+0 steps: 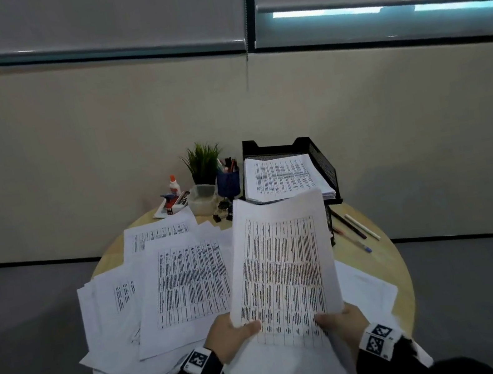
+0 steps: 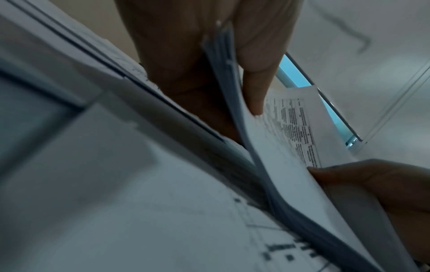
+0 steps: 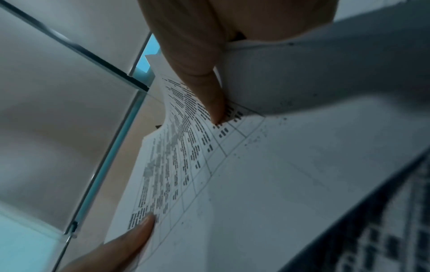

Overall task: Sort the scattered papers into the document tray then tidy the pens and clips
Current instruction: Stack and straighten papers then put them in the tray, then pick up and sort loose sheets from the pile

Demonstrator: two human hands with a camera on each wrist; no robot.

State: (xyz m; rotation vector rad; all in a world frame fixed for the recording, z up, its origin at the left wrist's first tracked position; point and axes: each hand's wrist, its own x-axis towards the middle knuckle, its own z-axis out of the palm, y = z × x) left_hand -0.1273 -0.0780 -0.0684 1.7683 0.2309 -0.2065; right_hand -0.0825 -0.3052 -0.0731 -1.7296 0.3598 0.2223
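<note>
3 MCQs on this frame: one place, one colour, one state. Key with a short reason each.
1. Where is the document tray?
A. far right of the table
B. on the floor
C. near left edge

2. What colour is the pen cup?
A. yellow
B. blue
C. white

3. The sheaf of papers is:
A. flat in the tray
B. held by both hands
C. on the floor

Key: 1 A, it stands behind the loose pens. 2 B, dark blue beside the plant. 3 B, left hand and right hand grip its near edge.

Printed text on the held sheets (image 1: 280,266) seems blurred, unreadable.
</note>
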